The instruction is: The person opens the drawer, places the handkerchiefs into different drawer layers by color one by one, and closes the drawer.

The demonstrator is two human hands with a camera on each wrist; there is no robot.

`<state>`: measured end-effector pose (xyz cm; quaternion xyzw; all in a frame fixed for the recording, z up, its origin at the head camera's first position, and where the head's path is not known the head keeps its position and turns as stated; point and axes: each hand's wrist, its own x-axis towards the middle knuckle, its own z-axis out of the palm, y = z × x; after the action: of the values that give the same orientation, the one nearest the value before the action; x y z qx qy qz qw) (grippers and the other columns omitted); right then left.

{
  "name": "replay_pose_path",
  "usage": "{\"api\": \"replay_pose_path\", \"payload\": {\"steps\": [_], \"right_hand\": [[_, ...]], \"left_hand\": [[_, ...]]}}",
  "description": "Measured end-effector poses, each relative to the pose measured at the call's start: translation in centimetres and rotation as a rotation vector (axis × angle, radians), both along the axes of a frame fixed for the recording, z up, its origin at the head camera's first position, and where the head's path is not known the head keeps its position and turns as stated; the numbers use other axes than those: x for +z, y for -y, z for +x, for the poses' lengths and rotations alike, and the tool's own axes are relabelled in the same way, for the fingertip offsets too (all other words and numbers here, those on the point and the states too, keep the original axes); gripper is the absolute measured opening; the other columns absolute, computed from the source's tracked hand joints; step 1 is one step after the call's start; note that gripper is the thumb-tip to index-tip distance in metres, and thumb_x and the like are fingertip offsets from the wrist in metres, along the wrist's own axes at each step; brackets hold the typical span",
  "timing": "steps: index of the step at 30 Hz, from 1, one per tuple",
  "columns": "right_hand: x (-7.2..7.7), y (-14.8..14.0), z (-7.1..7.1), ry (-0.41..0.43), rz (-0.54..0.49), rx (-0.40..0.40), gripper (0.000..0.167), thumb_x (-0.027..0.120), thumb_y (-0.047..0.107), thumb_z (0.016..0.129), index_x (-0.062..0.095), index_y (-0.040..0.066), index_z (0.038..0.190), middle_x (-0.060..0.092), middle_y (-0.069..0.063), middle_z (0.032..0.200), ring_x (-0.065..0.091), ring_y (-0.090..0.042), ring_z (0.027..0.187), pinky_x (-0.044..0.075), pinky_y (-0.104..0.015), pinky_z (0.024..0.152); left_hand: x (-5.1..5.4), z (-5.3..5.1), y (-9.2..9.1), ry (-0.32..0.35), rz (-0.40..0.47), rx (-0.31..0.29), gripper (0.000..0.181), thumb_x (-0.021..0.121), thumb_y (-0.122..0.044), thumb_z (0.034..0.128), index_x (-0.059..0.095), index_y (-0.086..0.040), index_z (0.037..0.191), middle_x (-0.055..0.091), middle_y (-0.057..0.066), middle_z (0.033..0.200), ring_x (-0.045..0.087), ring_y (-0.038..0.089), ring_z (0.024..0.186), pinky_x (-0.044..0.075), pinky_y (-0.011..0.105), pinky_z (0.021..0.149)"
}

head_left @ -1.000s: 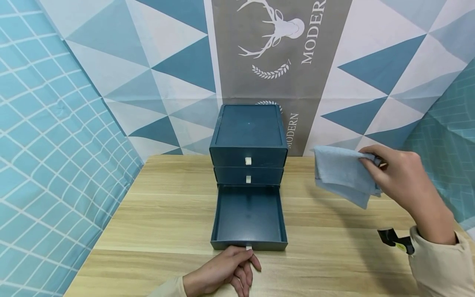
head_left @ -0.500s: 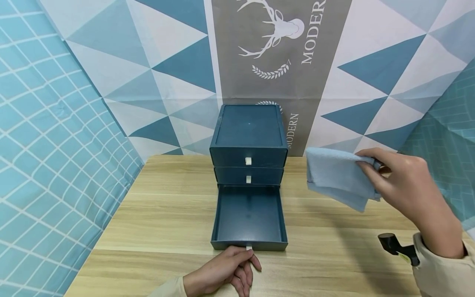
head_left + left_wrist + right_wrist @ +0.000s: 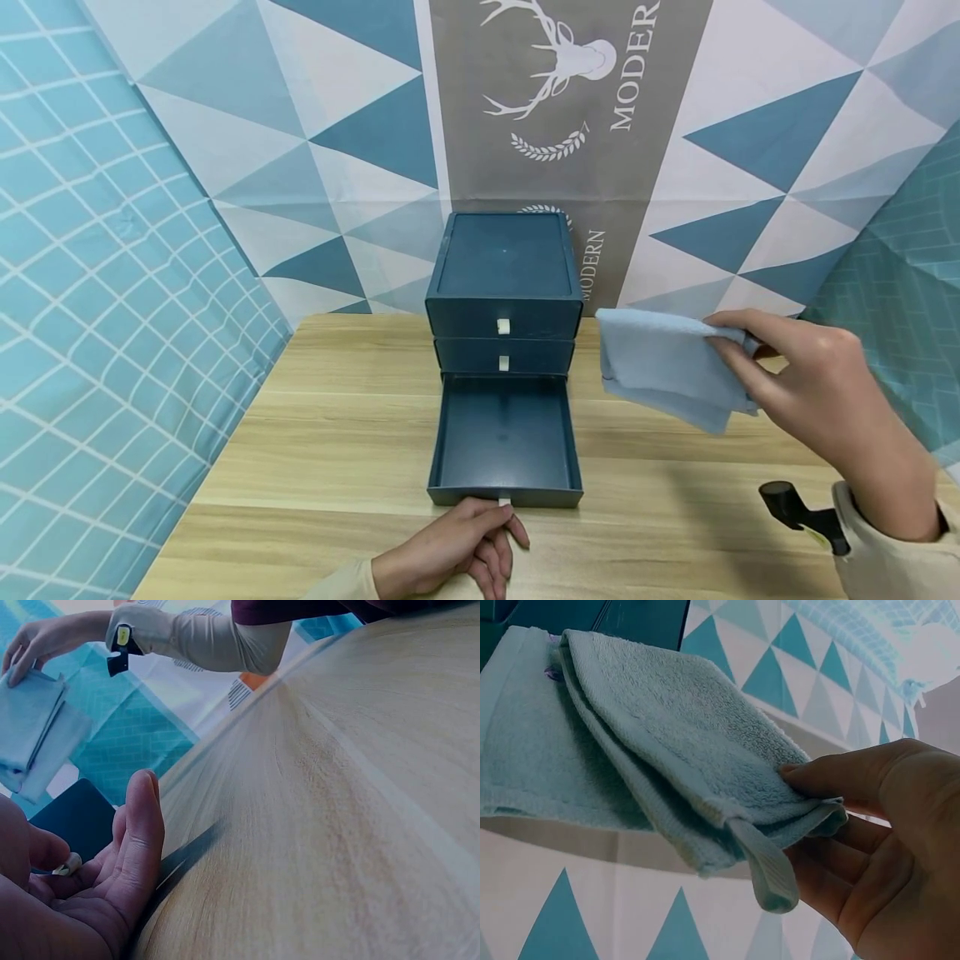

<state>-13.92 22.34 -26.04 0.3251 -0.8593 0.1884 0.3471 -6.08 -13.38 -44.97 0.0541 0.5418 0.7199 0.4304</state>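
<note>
My right hand [image 3: 810, 379] pinches a folded light blue towel [image 3: 663, 367] by its right end, in the air to the right of the drawer unit. Up close in the right wrist view, the towel [image 3: 667, 712] is terry cloth with a hanging loop [image 3: 766, 870]. At the front of the dark blue drawer unit [image 3: 504, 258], the bottom drawer [image 3: 504, 442] stands pulled out, with nothing in it. Its small white pull tab [image 3: 70, 864] is pinched between thumb and finger of my left hand [image 3: 457, 546], which lies low at the table.
Two upper drawers [image 3: 480, 357] of the unit are closed. The wooden table [image 3: 330, 433] extends on both sides of it. A patterned backdrop [image 3: 360, 125] rises behind, with tiled-print sheets at the left and right. A black camera mount [image 3: 795, 508] sits on my right wrist.
My right hand has carried the towel left and slightly down, closer to the drawer unit. The left hand and the pulled-out drawer have stayed where they were.
</note>
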Motion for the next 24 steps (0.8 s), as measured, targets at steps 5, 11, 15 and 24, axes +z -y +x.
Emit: {"api": "replay_pose_path", "payload": {"steps": [5,11,15,24], "right_hand": [[0.1,0.9,0.2,-0.013,-0.007,0.073,0.038,0.080,-0.008,0.069,0.075,0.008,0.103,0.075,-0.003,0.088,0.067,-0.011,0.065,0.048,-0.011,0.059],[0.1,2.9,0.1,0.012,-0.005,0.144,0.035,0.079,-0.007,0.073,0.075,0.007,0.105,0.075,-0.005,0.093,0.070,-0.015,0.068,0.050,-0.013,0.060],[0.2,4.6,-0.3,0.032,-0.008,0.210,0.035,0.077,-0.007,0.075,0.074,0.006,0.107,0.075,-0.006,0.096,0.070,-0.015,0.071,0.049,-0.015,0.060],[-0.2,8.2,-1.0,0.116,-0.022,0.322,0.033,0.077,-0.008,0.079,0.072,0.003,0.110,0.073,-0.007,0.103,0.072,-0.020,0.086,0.060,-0.032,0.062]], "left_hand": [[-0.1,0.0,-0.1,0.003,-0.001,-0.003,0.045,0.040,-0.033,0.1081,0.060,0.006,0.120,0.065,0.001,0.078,0.068,0.009,0.063,0.058,0.024,0.057],[-0.1,0.0,0.0,0.003,0.003,0.001,0.045,0.040,-0.033,0.1080,0.060,0.006,0.120,0.065,0.002,0.078,0.068,0.009,0.063,0.058,0.025,0.057],[-0.1,0.0,0.1,-0.001,0.004,0.004,0.045,0.040,-0.033,0.1081,0.060,0.006,0.120,0.065,0.002,0.078,0.068,0.010,0.063,0.058,0.025,0.057],[-0.1,0.0,0.0,-0.008,0.009,0.005,0.045,0.040,-0.033,0.1080,0.060,0.006,0.120,0.065,0.001,0.077,0.067,0.009,0.062,0.058,0.025,0.057]]}}
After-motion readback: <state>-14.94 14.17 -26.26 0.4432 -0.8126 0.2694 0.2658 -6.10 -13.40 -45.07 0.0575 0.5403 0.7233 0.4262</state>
